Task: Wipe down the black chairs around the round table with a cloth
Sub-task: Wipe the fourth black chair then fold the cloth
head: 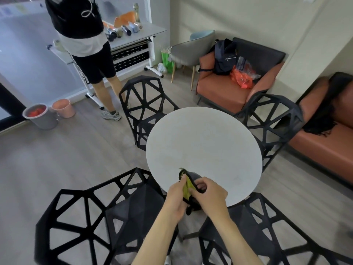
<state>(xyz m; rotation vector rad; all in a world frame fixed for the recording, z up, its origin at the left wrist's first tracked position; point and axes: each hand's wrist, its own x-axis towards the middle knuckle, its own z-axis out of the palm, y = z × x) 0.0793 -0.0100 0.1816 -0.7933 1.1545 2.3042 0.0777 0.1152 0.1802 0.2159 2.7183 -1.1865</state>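
Both hands (193,197) grip a bunched cloth (188,185), its lower part hidden.

desk (206,142): round, pale top | on desk: cloth (188,185), grey with yellow face and dark edging, at 6 o'clock rim, held there in both hands | floor (80,150): grey wood planks | on floor: four black chairs ringing the desk at 11 (145,104), 2 (275,119), 7 (107,211), 5 o'clock (254,232)

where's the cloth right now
In the head view, the yellow and dark cloth is held between the left hand and right hand, over the near edge of the round table.
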